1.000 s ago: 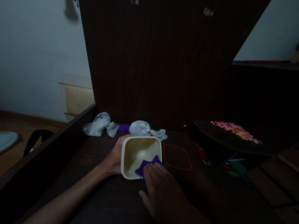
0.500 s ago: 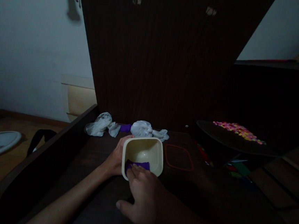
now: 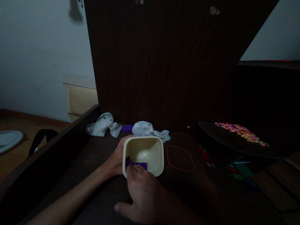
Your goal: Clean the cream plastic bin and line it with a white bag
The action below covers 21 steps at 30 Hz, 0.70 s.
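A cream plastic container (image 3: 146,150) with rounded corners is tilted so its opening faces me. My left hand (image 3: 117,158) grips it from the left side, with the fingers partly hidden behind it. Inside, at the lower left, lies a purple cloth (image 3: 141,165). My right hand (image 3: 143,194) reaches in from the front and presses the cloth against the inner wall with its fingers, its thumb sticking out to the left below the rim. The fingertips are partly hidden by the cloth.
Crumpled white plastic bags (image 3: 142,128) and a small purple piece (image 3: 127,128) lie along the back of the dark tabletop (image 3: 92,198). An orange-brown rounded frame (image 3: 180,159) lies right of the container. Colourful small pieces (image 3: 242,133) rest on a dark shelf at right. A raised edge (image 3: 43,162) runs along the left.
My right hand has shifted slightly left inside the container, taking the purple cloth along the inner wall. My left hand keeps its grip on the container. The view has shifted a little.
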### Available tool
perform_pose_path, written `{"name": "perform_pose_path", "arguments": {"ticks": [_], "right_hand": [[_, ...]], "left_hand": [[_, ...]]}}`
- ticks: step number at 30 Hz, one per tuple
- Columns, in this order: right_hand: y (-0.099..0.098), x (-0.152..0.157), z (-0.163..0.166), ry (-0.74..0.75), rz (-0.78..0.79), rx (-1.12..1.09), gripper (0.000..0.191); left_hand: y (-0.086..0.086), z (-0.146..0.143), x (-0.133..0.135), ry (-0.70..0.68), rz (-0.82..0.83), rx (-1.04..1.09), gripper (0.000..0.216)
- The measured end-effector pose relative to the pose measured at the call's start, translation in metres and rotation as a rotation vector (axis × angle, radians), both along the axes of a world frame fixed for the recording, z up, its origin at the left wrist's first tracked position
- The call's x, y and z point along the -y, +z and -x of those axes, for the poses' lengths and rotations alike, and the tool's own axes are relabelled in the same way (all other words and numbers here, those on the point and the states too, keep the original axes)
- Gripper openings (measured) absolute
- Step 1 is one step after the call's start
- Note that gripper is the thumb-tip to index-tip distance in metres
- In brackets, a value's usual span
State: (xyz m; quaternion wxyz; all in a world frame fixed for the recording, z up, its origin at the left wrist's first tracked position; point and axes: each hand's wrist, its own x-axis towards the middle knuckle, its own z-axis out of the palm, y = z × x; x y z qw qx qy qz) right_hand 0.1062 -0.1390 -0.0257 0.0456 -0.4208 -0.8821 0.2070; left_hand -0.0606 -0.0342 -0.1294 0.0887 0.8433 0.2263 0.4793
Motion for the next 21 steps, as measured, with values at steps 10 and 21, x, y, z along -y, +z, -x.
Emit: {"name": "perform_pose_path", "arguments": {"ticks": [10, 21], "right_hand": [[0.034, 0.006, -0.039, -0.019, 0.157, 0.337, 0.094], [0.018, -0.036, -0.018, 0.04, 0.156, 0.419, 0.094]], "left_hand": [[0.011, -0.006, 0.006, 0.002, -0.045, -0.045, 0.11], [0.005, -0.007, 0.004, 0.0, -0.094, -0.058, 0.109]]}}
